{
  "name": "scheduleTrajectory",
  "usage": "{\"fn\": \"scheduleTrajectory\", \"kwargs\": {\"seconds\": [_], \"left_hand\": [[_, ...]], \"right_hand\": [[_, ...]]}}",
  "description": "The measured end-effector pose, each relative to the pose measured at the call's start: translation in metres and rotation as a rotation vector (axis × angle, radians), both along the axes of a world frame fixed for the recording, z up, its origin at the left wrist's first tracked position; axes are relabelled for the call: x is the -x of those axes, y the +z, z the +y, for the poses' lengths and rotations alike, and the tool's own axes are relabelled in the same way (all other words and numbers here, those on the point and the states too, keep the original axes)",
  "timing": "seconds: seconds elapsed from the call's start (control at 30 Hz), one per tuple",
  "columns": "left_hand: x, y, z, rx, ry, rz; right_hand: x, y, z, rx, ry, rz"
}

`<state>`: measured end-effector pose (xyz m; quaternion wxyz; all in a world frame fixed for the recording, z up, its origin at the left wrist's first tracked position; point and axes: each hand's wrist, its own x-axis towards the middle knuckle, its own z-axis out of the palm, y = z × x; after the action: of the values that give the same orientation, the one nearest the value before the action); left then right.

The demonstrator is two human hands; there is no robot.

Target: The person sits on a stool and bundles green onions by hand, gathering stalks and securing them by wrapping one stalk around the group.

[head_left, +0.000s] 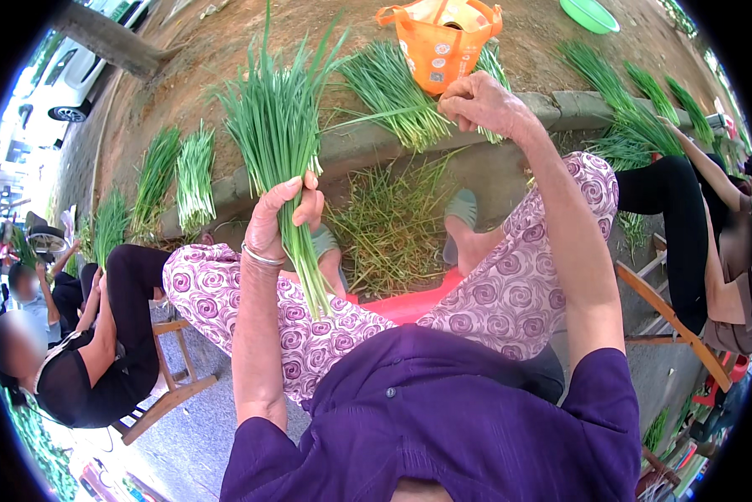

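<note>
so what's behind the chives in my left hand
Around the chives, brown soil and the curb show behind them; patterned trousers lie behind their stems, below the left hand. The stretch of curb behind the leaves is covered.

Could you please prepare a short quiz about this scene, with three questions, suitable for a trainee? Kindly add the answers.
1. Which hand holds the bunch of long green leaves?
2. True or false: a bracelet is on the left wrist.
3. What lies between the slippers: (a) an orange bag, (b) loose stalks, (c) a green basin?

Key: 1. The left hand. 2. True. 3. (b).
</note>
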<state>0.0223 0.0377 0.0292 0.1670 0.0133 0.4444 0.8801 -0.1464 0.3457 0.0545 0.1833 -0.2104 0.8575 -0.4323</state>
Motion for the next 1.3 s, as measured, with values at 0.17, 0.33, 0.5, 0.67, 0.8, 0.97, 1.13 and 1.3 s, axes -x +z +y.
{"fn": "scheduleTrajectory", "kwargs": {"seconds": [0.17, 0.33, 0.5, 0.67, 0.8, 0.97, 1.13, 1.3], "left_hand": [[-0.002, 0.006, 0.006, 0.114, 0.004, 0.038], [-0.004, 0.007, 0.007, 0.143, -0.070, 0.013], [-0.005, 0.007, 0.006, 0.121, -0.060, 0.004], [-0.006, 0.008, 0.008, 0.127, -0.019, 0.019], [-0.002, 0.007, 0.005, 0.072, -0.067, 0.066], [-0.006, 0.010, 0.008, 0.049, -0.054, 0.050], [-0.007, 0.013, 0.009, 0.049, -0.069, 0.048], [-0.008, 0.011, 0.009, 0.040, -0.071, 0.048]], "right_hand": [[0.005, -0.004, 0.000, -0.036, -0.084, 0.024], [0.014, -0.009, 0.003, 0.078, -0.219, 0.053], [0.014, -0.004, 0.006, 0.223, -0.237, -0.054], [-0.008, -0.001, -0.006, -0.117, -0.012, 0.000], [-0.020, -0.011, -0.013, -0.197, 0.172, 0.110], [-0.024, -0.007, -0.020, -0.227, -0.007, -0.132], [-0.009, -0.031, -0.018, -0.136, -0.186, 0.268], [-0.007, -0.039, -0.023, 0.071, -0.042, 0.305]]}}
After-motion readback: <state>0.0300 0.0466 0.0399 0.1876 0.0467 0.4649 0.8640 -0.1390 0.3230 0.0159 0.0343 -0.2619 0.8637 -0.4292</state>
